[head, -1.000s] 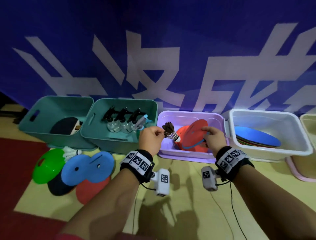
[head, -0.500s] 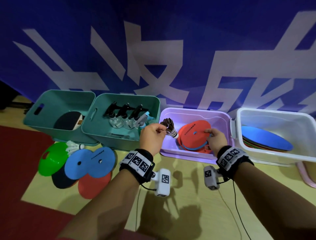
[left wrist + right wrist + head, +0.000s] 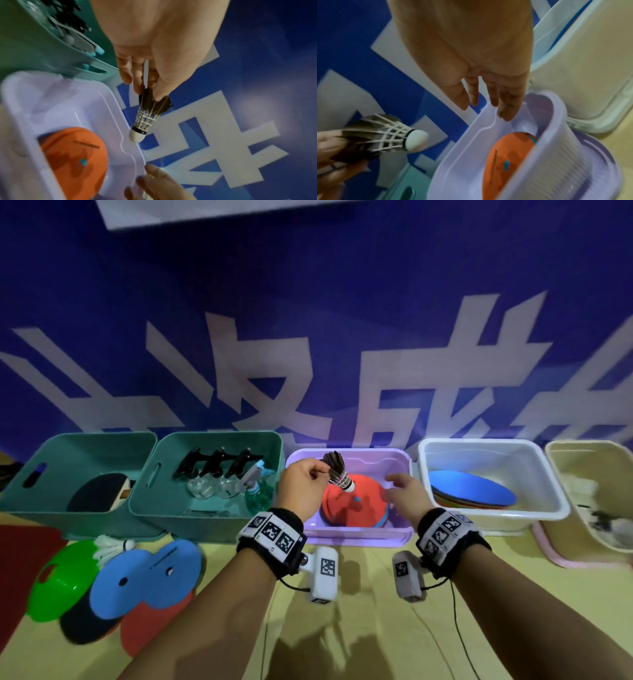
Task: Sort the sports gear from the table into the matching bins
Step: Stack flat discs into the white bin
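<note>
My left hand (image 3: 308, 482) pinches a dark-feathered shuttlecock (image 3: 337, 474) by its feathers, cork end down and to the right, above the left part of the purple bin (image 3: 356, 534). In the left wrist view the shuttlecock (image 3: 148, 116) hangs from my fingertips (image 3: 137, 88) past the bin's far rim. An orange disc (image 3: 352, 505) lies tilted in the purple bin on other discs. My right hand (image 3: 402, 491) hovers open over the bin's right side and holds nothing. Seen from the right wrist, its fingers (image 3: 506, 108) spread above the orange disc (image 3: 506, 155).
A white bin (image 3: 493, 517) of flat discs, blue on top, and a beige bin (image 3: 565, 494) stand to the right. At the left, two teal bins hold a paddle (image 3: 99, 491) and spray bottles (image 3: 219, 477). On the table lie a green disc (image 3: 58, 580), a white shuttlecock (image 3: 109, 547), blue discs (image 3: 147, 577).
My right hand has let go of the orange disc, which now lies in the purple bin, and has opened above it. The left hand still holds the shuttlecock.
</note>
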